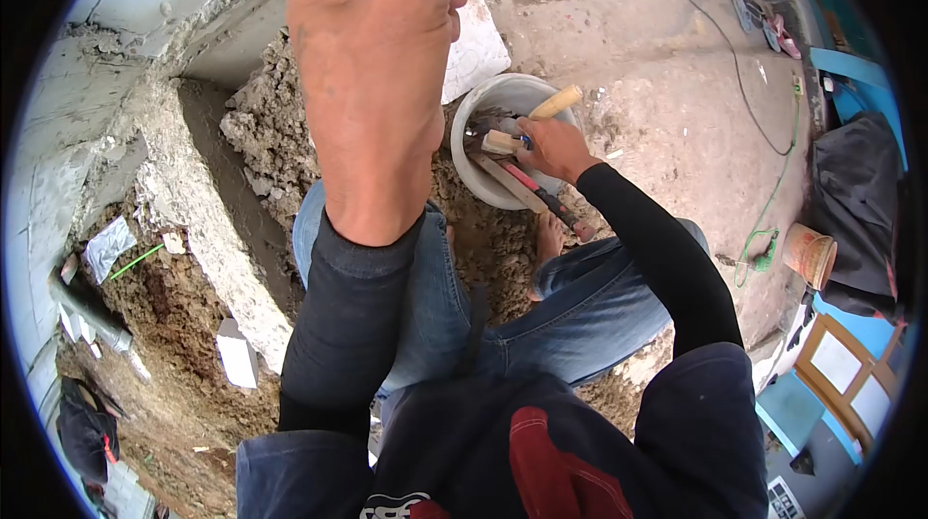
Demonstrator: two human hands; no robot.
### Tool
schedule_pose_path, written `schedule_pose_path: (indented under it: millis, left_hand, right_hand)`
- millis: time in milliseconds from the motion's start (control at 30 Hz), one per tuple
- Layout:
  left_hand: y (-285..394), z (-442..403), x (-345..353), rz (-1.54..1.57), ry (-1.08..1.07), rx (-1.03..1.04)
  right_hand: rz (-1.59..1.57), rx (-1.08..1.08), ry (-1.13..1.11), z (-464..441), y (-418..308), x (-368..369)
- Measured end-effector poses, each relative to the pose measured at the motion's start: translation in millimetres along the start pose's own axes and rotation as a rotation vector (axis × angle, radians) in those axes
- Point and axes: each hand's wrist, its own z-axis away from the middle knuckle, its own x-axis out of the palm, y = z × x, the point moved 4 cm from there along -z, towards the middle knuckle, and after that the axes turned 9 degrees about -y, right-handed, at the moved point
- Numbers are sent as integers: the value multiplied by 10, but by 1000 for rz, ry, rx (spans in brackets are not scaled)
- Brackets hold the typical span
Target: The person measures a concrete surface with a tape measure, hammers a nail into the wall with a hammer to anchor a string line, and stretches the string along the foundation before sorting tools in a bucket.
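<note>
My left hand (372, 84) is raised close to the camera, its back toward me. Its fingers curl in at the top edge, where the frame cuts them off, so whatever they may hold is hidden. My right hand (553, 149) reaches into a grey bucket (464, 166) between my feet, fingers closed around something with a small blue part that I cannot make out. Inside the bucket are a wooden block-like end (503, 142), a light wooden handle (557, 101) sticking up over the rim, and a red and black handle (541, 188) leaning out toward me.
A white slab (476, 45) lies behind the bucket. To the left are a rough concrete ledge (217, 219), a mound of rubble (266, 123) and a white block (236, 355). At right are a cable (725, 36), sandals (768, 24), an orange pot (810, 255) and a black cover (855, 200).
</note>
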Motion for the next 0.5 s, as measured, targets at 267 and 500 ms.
schedule_pose_path:
  millis: [267,500]
  left_hand:
    - [28,36,61,-36,47,-19]
    - [-68,-33,-28,23,-39,-62]
  right_hand:
    - [-110,-18,-15,-201,-27,264]
    - [-78,244,180,-827,178,553]
